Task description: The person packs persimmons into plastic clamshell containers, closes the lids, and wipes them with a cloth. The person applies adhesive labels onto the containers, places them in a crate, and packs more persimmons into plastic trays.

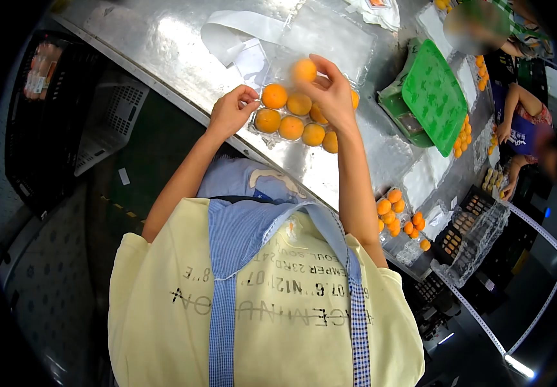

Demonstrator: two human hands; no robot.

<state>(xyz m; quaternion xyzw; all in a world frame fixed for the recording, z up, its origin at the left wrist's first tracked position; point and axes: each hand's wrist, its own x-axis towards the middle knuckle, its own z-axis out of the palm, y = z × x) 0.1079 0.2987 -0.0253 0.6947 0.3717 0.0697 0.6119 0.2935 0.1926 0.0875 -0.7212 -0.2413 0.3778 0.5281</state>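
The right hand [334,93] is raised above a clear plastic tray [251,129] on the metal desk [162,40], its fingers curved around one side of a round orange fruit [305,69], which is blurred. Gripping it from the side leaves its underside bare. Below, more orange fruit [291,128] sits in two rows in the tray, whose walls presumably stop the pieces rolling. The left hand [229,111] is at the tray's near-left corner, fingers curled and tips close together; I cannot tell whether they pinch the rim or merely rest there, though the spot would suit steadying it. A printed card [251,62] lies just beyond. To the right stands a green basket [397,103] with a green tray [435,97] tilted against it.
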